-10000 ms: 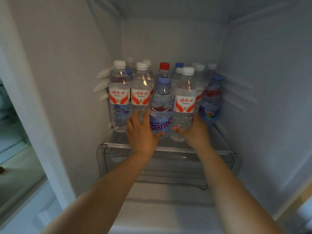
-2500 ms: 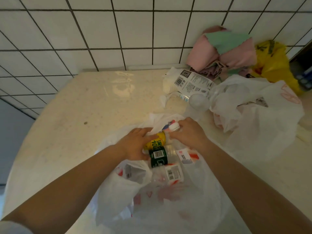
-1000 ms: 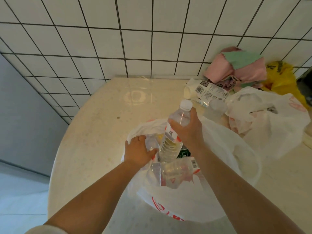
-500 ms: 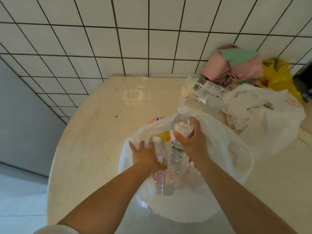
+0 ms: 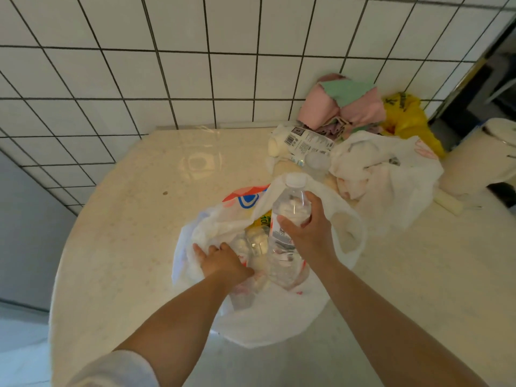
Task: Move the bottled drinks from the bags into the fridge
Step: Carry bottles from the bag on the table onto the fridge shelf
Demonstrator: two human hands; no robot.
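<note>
A home kitchen, by the look of it: a white tiled wall point(image 5: 195, 65) with dark grout fills the top of the frame, above a pale stone bench point(image 5: 125, 219). At upper right lie folded pink and green cleaning cloths point(image 5: 346, 107), a yellow plastic bag point(image 5: 410, 121) and white shopping bags point(image 5: 391, 177).

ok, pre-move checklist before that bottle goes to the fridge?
1. Right hand grips the water bottle around its upper body: ok.
2. Cap on the bottle: ok.
3. Bottle clear of the white bag: not ok, its base sits low in the bag's mouth.
4. Left hand has a second bottle: cannot tell; it reaches into the bag among the bottles, fingers partly hidden.
5. More drinks left in the bag: ok, clear bottles and a yellow-labelled one show.
6. Path to the fridge: cannot tell, fridge out of view.
</note>
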